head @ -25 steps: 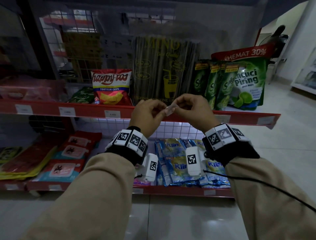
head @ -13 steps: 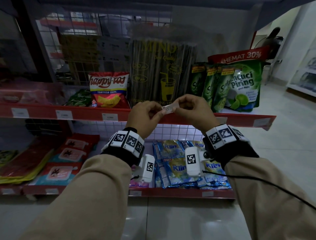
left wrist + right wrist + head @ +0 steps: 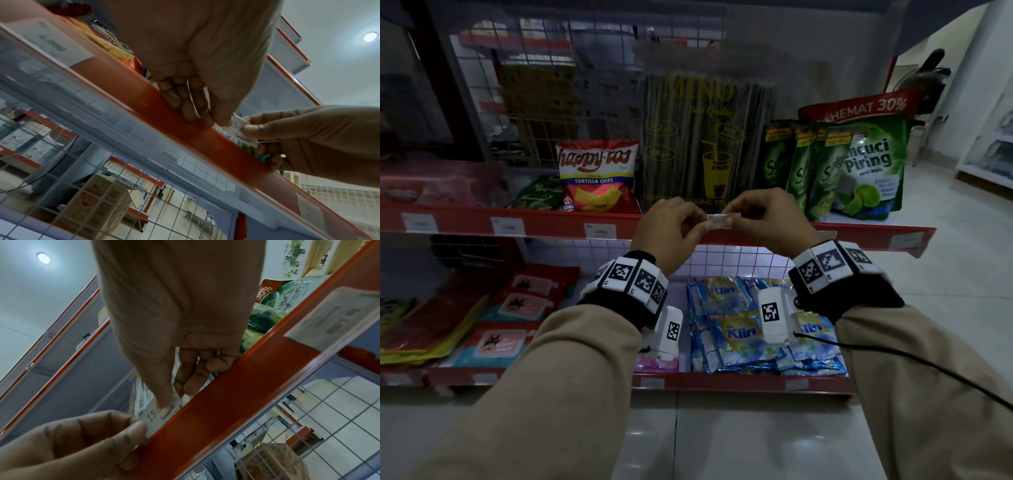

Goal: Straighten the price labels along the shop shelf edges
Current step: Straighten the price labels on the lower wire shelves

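Red shelf edge (image 3: 544, 224) across the middle, with drinking-straw pack (image 3: 705, 150) and green dish-soap pouches (image 3: 859, 164) standing behind. Left hand (image 3: 667, 229) and right hand (image 3: 767, 219) raised together just above that edge, fingers (image 3: 207, 116) curled. Small white price label (image 3: 719, 220) pinched at each end between both hands' fingers, level, partly printed "15".

Dim and underexposed from the head view, with murky shelves at the left and daylight only on the pale floor (image 3: 959, 219) at the right. Brighter from both wrists, lit by a round ceiling lamp (image 3: 370, 36). Strongly bent at the edges; soft and smeared on the nearest price label (image 3: 337, 316).
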Action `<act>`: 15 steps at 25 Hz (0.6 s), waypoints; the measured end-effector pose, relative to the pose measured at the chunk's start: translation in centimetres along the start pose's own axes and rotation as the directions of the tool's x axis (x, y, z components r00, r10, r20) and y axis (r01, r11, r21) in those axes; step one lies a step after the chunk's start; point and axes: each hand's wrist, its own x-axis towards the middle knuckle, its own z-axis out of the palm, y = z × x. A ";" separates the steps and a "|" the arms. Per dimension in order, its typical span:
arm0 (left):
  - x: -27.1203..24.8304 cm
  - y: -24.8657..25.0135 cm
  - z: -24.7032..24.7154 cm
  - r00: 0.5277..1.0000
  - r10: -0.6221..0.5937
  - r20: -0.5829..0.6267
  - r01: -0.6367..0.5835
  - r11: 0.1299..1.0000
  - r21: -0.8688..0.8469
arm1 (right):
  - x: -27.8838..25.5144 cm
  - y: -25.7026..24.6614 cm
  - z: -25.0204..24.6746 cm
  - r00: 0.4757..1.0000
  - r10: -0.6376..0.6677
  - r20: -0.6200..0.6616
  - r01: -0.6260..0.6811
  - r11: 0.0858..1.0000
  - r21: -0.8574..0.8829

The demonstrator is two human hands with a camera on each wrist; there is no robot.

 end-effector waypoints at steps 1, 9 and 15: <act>-0.1 -0.1 -0.2 1.000 0.020 -0.008 -0.020 1.000 0.012 | 0.1 0.1 0.0 1.000 -0.008 -0.018 0.008 1.000 -0.015; -1.3 0.4 -0.8 0.995 0.096 0.006 -0.093 0.940 0.328 | 0.7 -0.1 2.3 0.986 -0.092 -0.138 0.086 0.995 -0.052; -1.4 -0.4 -0.9 0.999 0.045 0.006 -0.045 0.983 0.175 | 0.5 -0.3 2.8 0.990 -0.132 -0.047 0.124 0.983 -0.138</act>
